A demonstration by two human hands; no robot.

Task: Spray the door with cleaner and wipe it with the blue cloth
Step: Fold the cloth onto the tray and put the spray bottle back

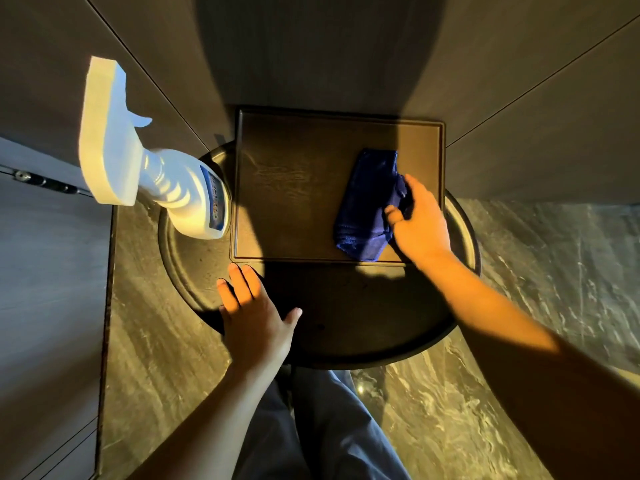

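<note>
Far left: a grey flat-panelled door (48, 271) with a dark metal hinge (45, 181) near its upper edge. Beside it, a white plastic spray bottle with a blue label (188, 199) stands on the left rim of a round dark wooden side table (346, 327), its trigger head tilted up and leftward toward the camera. Left hand (254, 317): flat, palm down on the near-left edge of the table, fingers spread wide, holding nothing. Centre: a rectangular dark brown wooden tray (294, 188) rests on the table top, set against the wall. On the tray's right half lies a crumpled dark blue cloth (367, 206). Right hand (420, 226): fingers and thumb pinched onto the cloth's right edge. Below: grey-veined stone floor (519, 306).
</note>
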